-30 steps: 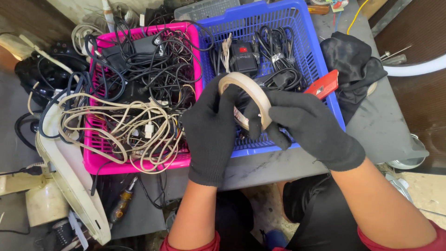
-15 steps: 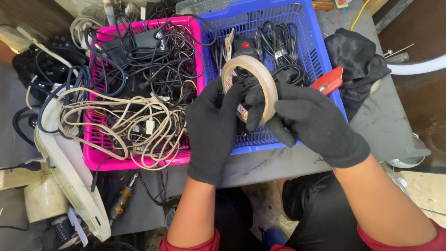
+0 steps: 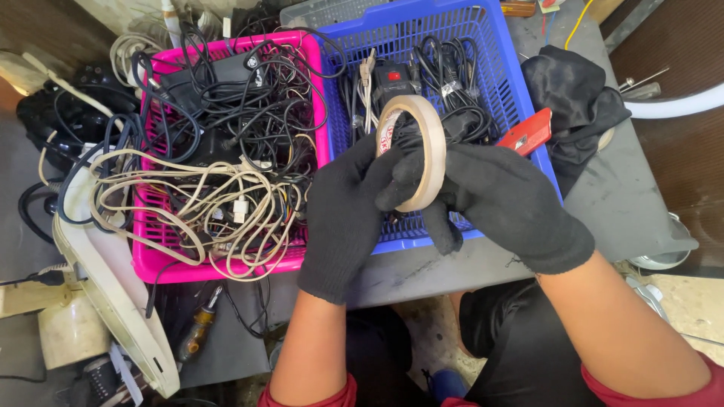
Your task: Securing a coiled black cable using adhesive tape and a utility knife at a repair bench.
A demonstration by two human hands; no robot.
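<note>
Both hands in black knit gloves, meeting over the front edge of the blue basket [image 3: 520, 113]. Left hand [image 3: 348, 215] and right hand [image 3: 507, 203] together hold a tape roll [image 3: 422, 147], beige, standing on edge w/ its open core facing left-ish. Left fingers curl up against the roll's left face; right fingers wrap its lower rim and back. So both are closed on the roll, neither spread wide. Roll is in the air above the blue basket's near-left corner, not resting in it.

Just right of the right hand, a red cutter [image 3: 526, 133] pokes up at the basket's right rim; touching or not, can't tell. Blue basket holds black cables and a dark adapter, partly hidden behind roll and gloves. Its left wall sits tight against a pink basket [image 3: 154, 264], which is heaped w/ black and cream cables spilling over its left rim.

Free room: bare grey table [image 3: 633, 203] strip to the right and along the front edge below the baskets. Black cloth [image 3: 573, 90] lies right of the blue basket. A screwdriver [image 3: 197, 332] lies below the pink basket. Left margin is cluttered, items cut off by frame and hard to ID.
</note>
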